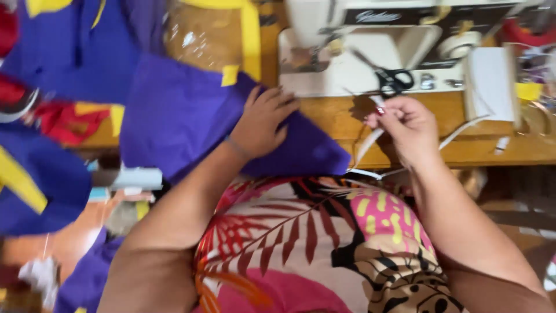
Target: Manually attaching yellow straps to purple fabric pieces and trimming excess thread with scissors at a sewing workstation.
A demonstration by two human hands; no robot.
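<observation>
Up close, left hand (263,122) flat with fingers spread on purple fabric (185,116) draped over the wooden desk (330,116), right hand (405,130) grip pinched on white strip (370,142), black-handled scissors (389,78) on sewing machine (370,52) behind, floral lap below.

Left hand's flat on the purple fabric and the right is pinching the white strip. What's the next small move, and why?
Probably bring the white strip over to the purple fabric edge. The right hand pinches it apart from the cloth, while the left hand already pins the fabric flat on the wooden table.
</observation>
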